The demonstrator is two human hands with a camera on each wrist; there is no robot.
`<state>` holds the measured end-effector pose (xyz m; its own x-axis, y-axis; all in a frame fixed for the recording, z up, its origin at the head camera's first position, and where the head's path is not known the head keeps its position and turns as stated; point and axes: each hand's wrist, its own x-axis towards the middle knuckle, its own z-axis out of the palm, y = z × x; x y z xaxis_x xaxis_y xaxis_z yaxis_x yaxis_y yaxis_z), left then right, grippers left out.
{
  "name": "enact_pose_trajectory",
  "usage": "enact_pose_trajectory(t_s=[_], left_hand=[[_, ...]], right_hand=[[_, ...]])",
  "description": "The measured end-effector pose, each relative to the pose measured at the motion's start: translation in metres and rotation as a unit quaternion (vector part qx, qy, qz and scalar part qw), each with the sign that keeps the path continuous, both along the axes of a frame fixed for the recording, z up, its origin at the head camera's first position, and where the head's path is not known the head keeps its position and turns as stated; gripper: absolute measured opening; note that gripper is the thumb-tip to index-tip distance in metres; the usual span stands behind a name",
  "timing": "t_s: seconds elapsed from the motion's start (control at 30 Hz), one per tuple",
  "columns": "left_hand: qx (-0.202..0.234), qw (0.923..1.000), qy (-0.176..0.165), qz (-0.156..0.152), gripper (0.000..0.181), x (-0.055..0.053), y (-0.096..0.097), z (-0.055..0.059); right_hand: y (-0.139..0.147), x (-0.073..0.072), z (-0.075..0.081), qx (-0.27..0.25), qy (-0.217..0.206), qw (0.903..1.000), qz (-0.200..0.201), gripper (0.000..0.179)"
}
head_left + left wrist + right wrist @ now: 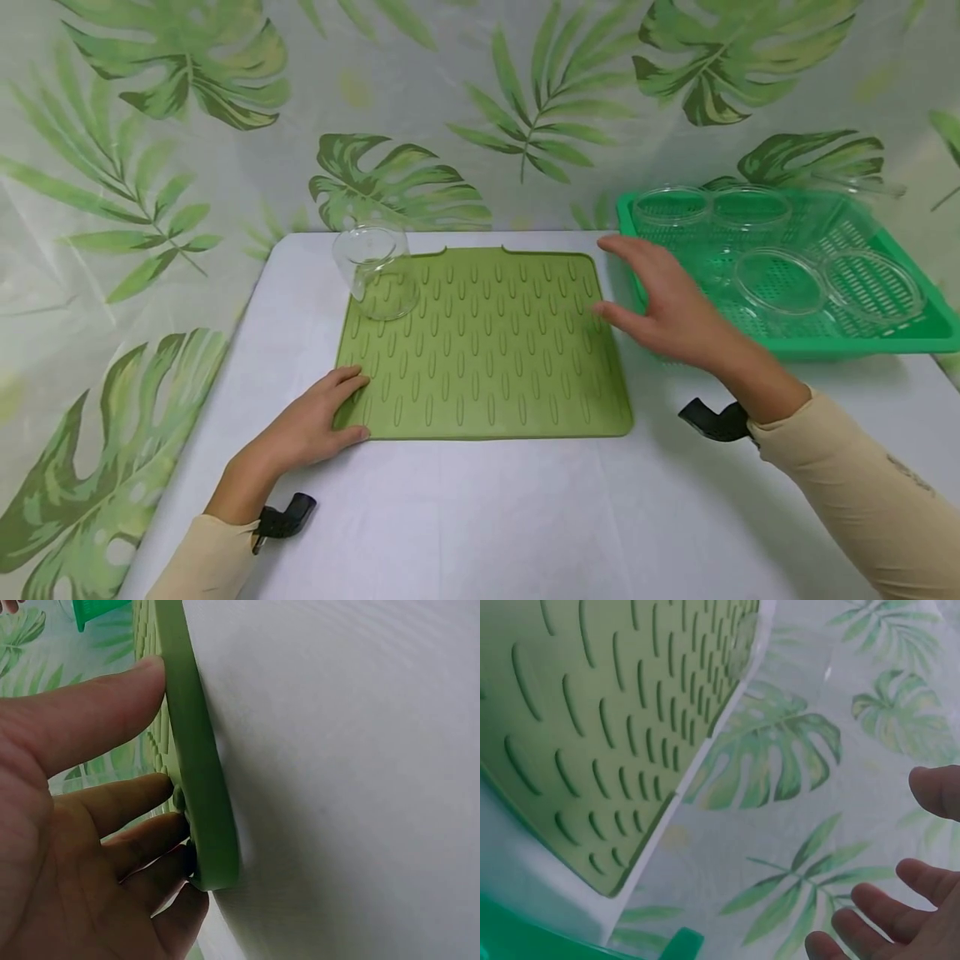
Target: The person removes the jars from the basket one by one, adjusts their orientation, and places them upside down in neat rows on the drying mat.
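Note:
A green ribbed drying mat (480,350) lies flat on the white table. My left hand (315,421) rests at its near left corner; in the left wrist view the thumb and fingertips (154,675) touch the mat's edge (199,765). On the far left corner of the mat stands a clear glass cup (386,287). My right hand (667,308) is held in the air between the mat's right edge and a green basket (847,346), fingers spread and holding nothing. In the right wrist view that hand (900,922) is only partly visible.
Several clear cups (780,283) sit in the perforated basket at the back right, and one (862,192) leans over its far rim. A leaf-patterned sheet (540,108) hangs behind the table. Each wrist carries a black mount (285,517).

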<state>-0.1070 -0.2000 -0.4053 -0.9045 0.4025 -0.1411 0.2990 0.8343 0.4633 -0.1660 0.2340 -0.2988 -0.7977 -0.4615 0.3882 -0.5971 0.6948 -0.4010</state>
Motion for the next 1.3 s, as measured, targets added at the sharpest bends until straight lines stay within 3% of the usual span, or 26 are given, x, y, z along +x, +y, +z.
enact_pose_trajectory(t_s=[0.27,0.7,0.93,1.3], left_hand=[[-0.001,1.0,0.002,0.003,0.07,-0.001,-0.001,-0.003],[-0.001,1.0,0.0,0.004,0.069,-0.001,0.0,-0.001],[0.003,1.0,0.004,0.001,0.069,-0.001,0.0,-0.001],[0.005,1.0,-0.001,0.005,0.067,-0.001,0.0,-0.002]], right_hand=[[0.004,-0.011,0.008,0.008,-0.016,0.9998,-0.01,0.067],[0.027,-0.036,0.029,0.004,-0.086,0.9945,-0.059,0.067],[0.041,-0.047,0.036,-0.004,-0.122,0.9892,-0.081,0.069],[0.068,-0.076,0.039,0.021,-0.159,0.9771,-0.14,0.077]])
